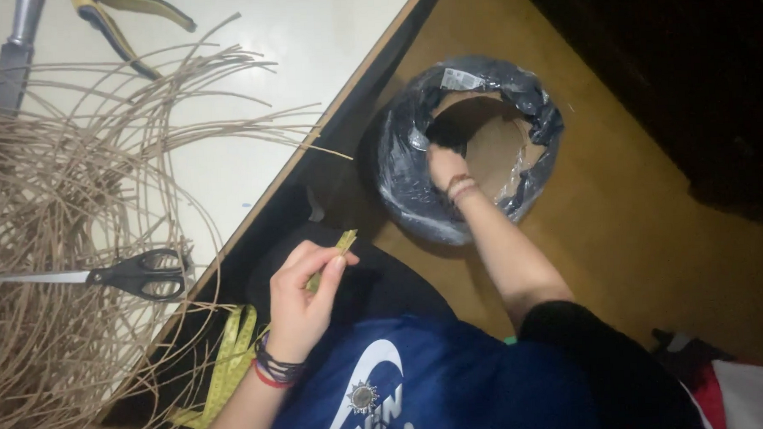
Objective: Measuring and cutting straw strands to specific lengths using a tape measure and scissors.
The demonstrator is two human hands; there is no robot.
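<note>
Two hands work apart: the right hand (444,163) reaches into the plastic-wrapped coil (466,148) on the floor, fingers hidden; the left hand (302,295) pinches a yellow tape measure (331,258). Drawing material out likely needs a firm grasp.

The left grip (304,285) is raised near the chest, wrist bent, thumb and fingertips pinched closed, bands around the wrist. The right arm stretches straight out past the bench edge, bare forearm extended, and the right grip (444,164) is curled downward, fingers partly hidden, a band at its wrist.
</note>
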